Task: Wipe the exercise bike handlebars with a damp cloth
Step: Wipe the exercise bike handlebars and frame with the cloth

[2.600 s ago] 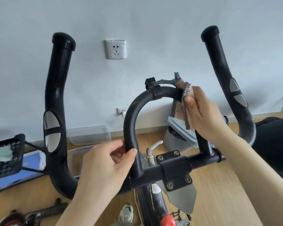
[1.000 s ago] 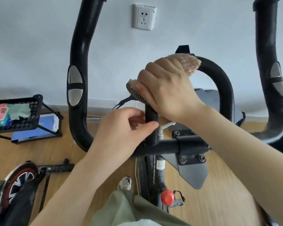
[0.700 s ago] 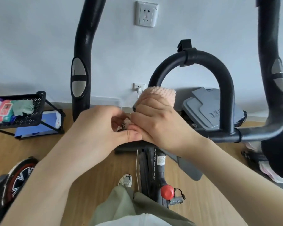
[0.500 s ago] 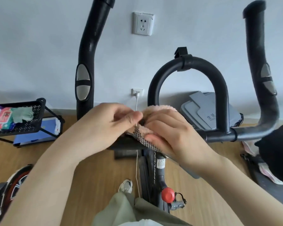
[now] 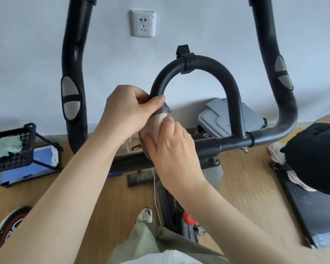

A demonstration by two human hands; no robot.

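Note:
The black handlebars have a central loop [image 5: 213, 63], a left upright grip [image 5: 72, 73] and a right upright grip [image 5: 274, 73], joined by a crossbar [image 5: 234, 142]. A fluffy pink cloth with a checkered edge [image 5: 156, 123] is wrapped round the lower left leg of the loop. My left hand [image 5: 128, 109] grips the cloth's upper end, its thumb on the checkered edge. My right hand [image 5: 171, 151] holds the lower part of the cloth against the bar, fingers curled on it.
A wall socket [image 5: 143, 22] is on the wall behind. A black mesh rack [image 5: 13, 149] with cloths stands at left, a grey lidded bin [image 5: 225, 119] behind the loop, a black seat-like object [image 5: 316, 157] at right. My shoe [image 5: 145, 215] is on the wood floor.
Both hands have lifted the cloth from the crossbar junction up onto the loop's left leg. My left hand now grips its top end. The view has shifted slightly.

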